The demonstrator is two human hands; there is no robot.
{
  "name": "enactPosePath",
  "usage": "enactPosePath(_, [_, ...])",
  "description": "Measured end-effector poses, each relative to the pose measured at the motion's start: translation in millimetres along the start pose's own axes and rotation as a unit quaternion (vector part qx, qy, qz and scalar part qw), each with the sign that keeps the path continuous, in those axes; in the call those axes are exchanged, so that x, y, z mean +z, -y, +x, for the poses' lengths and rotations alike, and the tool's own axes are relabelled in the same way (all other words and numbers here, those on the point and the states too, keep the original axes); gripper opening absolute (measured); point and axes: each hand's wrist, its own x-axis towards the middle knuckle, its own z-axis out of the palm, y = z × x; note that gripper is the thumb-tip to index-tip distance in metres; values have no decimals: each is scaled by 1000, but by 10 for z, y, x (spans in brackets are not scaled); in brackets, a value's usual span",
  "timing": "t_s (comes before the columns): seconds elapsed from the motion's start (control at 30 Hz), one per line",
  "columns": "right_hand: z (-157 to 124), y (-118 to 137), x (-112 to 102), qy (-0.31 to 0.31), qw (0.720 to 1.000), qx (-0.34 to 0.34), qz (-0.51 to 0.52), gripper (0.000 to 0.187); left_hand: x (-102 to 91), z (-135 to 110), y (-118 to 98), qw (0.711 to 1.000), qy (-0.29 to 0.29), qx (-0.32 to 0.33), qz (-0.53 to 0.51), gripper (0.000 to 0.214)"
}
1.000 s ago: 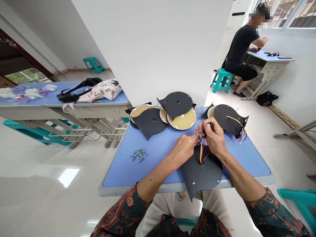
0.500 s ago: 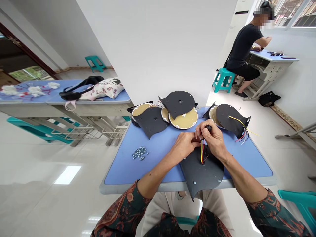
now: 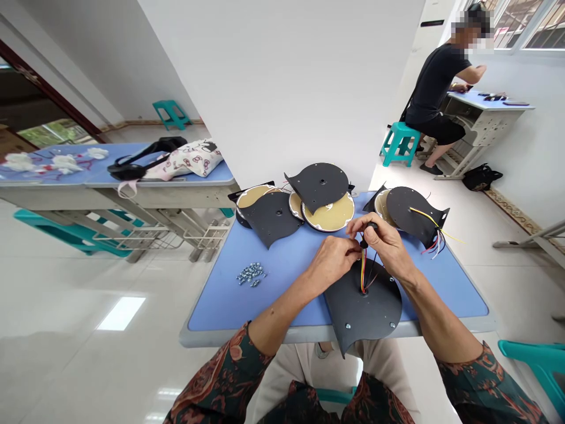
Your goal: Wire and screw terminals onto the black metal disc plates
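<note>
My right hand (image 3: 384,248) is clamped, thumb and fingers together, on a small black piece (image 3: 364,242) at the top of a bundle of red, yellow and black wires (image 3: 363,268). The bundle rises from the centre hole of a curved black metal plate (image 3: 362,312), which lies at the near edge of the blue-topped desk (image 3: 282,312). My left hand (image 3: 331,260) sits just beside the right, its fingertips (image 3: 354,247) curled in by the wires; I cannot tell whether they grip anything. Further along that desk lie a small heap of silver screws (image 3: 251,274), round gold-faced discs (image 3: 329,213) and another curved black metal plate (image 3: 412,215) trailing yellow wires. Well beyond the desk, a seated co-worker in black (image 3: 435,82) has a hand on a second desk (image 3: 489,100).
</note>
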Motion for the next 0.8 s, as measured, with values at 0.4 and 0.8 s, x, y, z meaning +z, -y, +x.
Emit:
enactPosePath(0.4, [26,148,-157,-65,982,-27,-177,25,18,7,29,998,7,-13,-61,13])
enactPosePath(0.8, [14,150,-145,-19,989,-41,-143,24,-24,-2,-7,1000,13,-4,-6,19])
